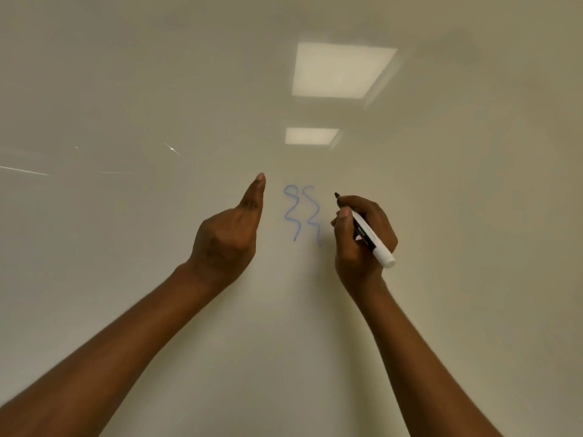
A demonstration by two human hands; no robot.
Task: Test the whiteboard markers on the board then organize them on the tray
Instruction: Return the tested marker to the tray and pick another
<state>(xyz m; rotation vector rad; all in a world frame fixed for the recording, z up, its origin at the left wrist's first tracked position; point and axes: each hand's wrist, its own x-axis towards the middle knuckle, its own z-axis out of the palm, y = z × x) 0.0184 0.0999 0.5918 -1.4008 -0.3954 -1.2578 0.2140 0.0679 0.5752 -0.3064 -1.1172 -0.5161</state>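
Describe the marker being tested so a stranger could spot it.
Start at the whiteboard, then find the two blue squiggles drawn on it. Just right of them, the right hand grips the marker: white barrel, black band, dark tip; the left hand holds nothing.

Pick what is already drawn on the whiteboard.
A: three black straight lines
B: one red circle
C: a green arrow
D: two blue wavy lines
D: two blue wavy lines run down the whiteboard, between the left hand and the right hand gripping the whiteboard marker.
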